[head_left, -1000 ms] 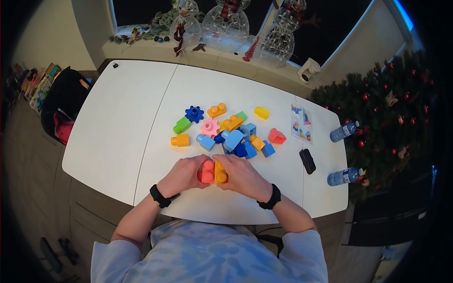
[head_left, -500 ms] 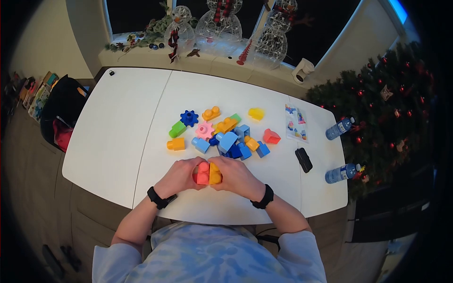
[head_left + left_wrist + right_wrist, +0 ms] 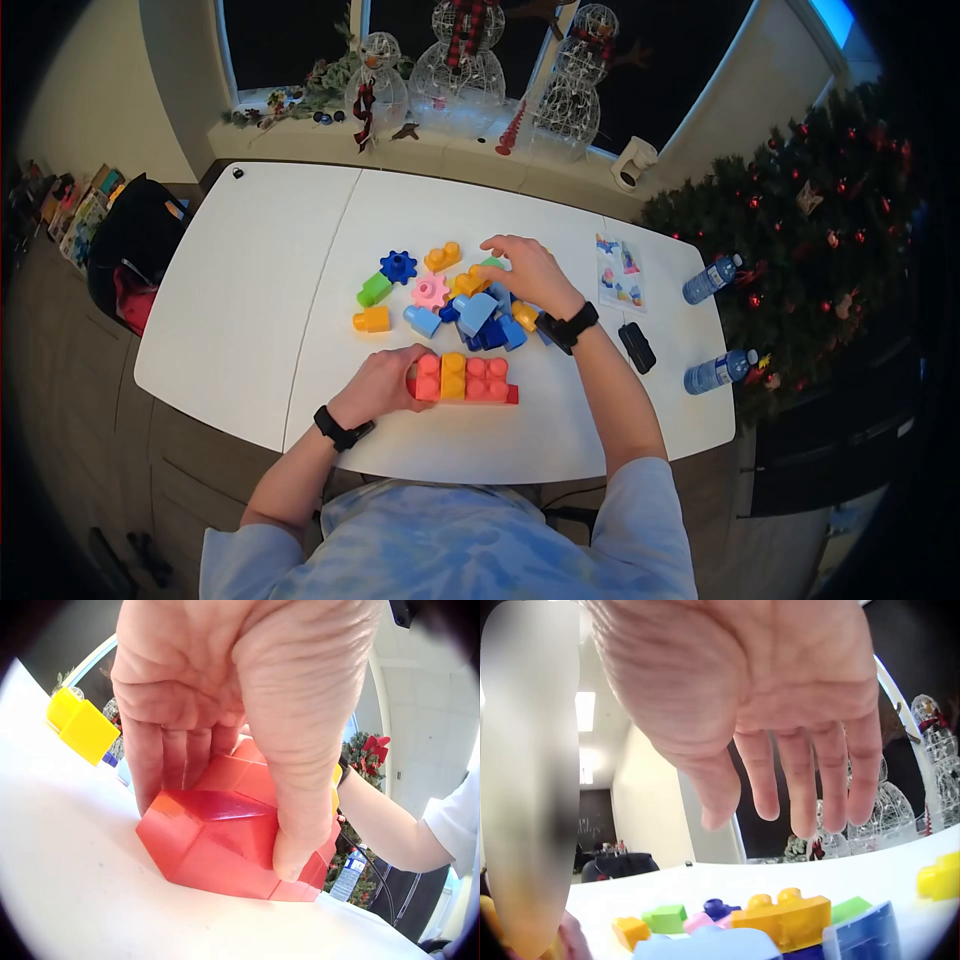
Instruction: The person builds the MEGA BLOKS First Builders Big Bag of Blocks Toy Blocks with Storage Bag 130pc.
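Note:
My left hand (image 3: 375, 388) holds the left end of a row of red toy building blocks (image 3: 487, 378), with an orange block (image 3: 453, 376) set among them. In the left wrist view the thumb presses the near side of the red blocks (image 3: 217, 855) and the fingers reach round the far side. Over the back of a loose block pile hovers my right hand (image 3: 535, 275), fingers spread and hanging, holding nothing. Beneath it lie an orange two-stud block (image 3: 784, 922) and a light blue rounded block (image 3: 705, 946).
Left of the pile lie a pink gear (image 3: 431, 291), a dark blue gear (image 3: 398, 266), a green block (image 3: 374, 290) and an orange block (image 3: 372, 320). To the right are a picture sheet (image 3: 621, 272), a black case (image 3: 637, 347) and two water bottles (image 3: 712, 280).
My right hand has let go of the blocks and moved forward and right over the pile. The left hand stays on the red blocks, whose right part now shows.

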A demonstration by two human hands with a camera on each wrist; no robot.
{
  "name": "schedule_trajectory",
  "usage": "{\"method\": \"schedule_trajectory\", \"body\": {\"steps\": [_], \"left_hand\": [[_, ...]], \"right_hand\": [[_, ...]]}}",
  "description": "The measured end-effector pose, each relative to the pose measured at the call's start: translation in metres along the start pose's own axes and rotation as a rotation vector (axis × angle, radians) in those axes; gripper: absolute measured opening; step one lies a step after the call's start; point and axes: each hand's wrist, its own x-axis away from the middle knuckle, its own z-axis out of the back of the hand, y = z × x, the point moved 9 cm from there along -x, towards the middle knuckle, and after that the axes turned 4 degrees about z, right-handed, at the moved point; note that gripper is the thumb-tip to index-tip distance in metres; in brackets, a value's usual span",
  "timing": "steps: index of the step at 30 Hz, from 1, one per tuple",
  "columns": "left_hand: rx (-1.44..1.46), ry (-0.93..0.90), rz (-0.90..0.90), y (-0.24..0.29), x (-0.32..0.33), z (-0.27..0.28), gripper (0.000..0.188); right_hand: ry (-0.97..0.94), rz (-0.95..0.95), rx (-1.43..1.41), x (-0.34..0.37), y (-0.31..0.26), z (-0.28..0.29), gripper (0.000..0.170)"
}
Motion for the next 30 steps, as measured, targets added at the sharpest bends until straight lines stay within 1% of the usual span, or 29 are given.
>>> {"method": "schedule_trajectory", "body": {"steps": [1,2,4,5,6,8,9,11,12,14,16,17,18,20,21,23,27,29,30], "left_hand": [[-0.005,0.002,-0.001,0.000,0.001,0.000,0.064],[-0.009,0.008,0.000,-0.001,0.001,0.001,0.064],[0.011,0.007,-0.030,0.000,0.001,0.000,0.062],[0.010,0.010,-0.027,-0.001,0.000,0.001,0.062],[0.015,0.007,-0.024,-0.002,0.000,0.001,0.062],[0.026,-0.004,-0.015,-0.003,0.001,-0.002,0.062],[0.023,0.002,-0.025,-0.002,0.001,-0.001,0.062],[0.025,0.006,-0.034,-0.001,0.000,0.000,0.061],[0.013,0.013,-0.031,-0.001,0.000,0.000,0.062],[0.008,0.023,-0.026,-0.002,0.000,0.001,0.063],[0.021,0.025,-0.027,-0.004,0.000,0.000,0.061],[0.026,0.025,-0.026,-0.003,0.000,0.000,0.061],[0.020,0.026,-0.025,-0.002,0.001,0.001,0.061],[0.016,0.024,-0.027,0.000,0.000,0.001,0.060],[0.011,0.023,-0.027,-0.001,0.000,0.001,0.060],[0.005,0.021,-0.025,-0.001,0.001,0.001,0.060],[0.030,0.020,-0.036,0.000,0.001,0.002,0.059],[0.032,0.020,-0.035,0.001,0.000,0.001,0.058],[0.035,0.021,-0.037,0.001,0.000,0.001,0.058]], "right_hand": [[-0.045,-0.034,0.076,-0.009,0.007,-0.014,0.053],[-0.043,-0.028,0.075,-0.017,0.007,-0.021,0.053],[-0.270,-0.105,0.242,-0.026,0.014,-0.052,0.063],[-0.271,-0.134,0.198,-0.030,0.015,-0.057,0.053],[-0.273,-0.132,0.196,-0.031,0.015,-0.059,0.053],[-0.220,-0.082,0.229,-0.029,0.007,-0.054,0.055],[-0.226,-0.087,0.226,-0.025,0.007,-0.052,0.055],[-0.106,-0.115,0.118,-0.016,-0.004,-0.022,0.066],[-0.112,-0.118,0.120,-0.006,-0.013,-0.009,0.066],[-0.046,-0.105,-0.317,0.023,-0.044,0.016,0.059],[-0.011,-0.026,-0.584,0.055,-0.057,0.011,0.056],[0.023,0.046,-0.675,0.070,-0.059,0.001,0.058],[0.021,0.042,-0.673,0.084,-0.059,-0.007,0.058],[-0.024,0.119,-0.485,0.105,-0.067,-0.018,0.057],[-0.024,0.117,-0.484,0.111,-0.067,-0.020,0.057],[-0.013,0.184,-0.376,0.121,-0.073,-0.020,0.053],[-0.012,0.172,-0.418,0.130,-0.072,-0.034,0.054],[-0.001,0.228,-0.419,0.132,-0.072,-0.037,0.056],[0.000,0.224,-0.422,0.133,-0.070,-0.037,0.056]]}}
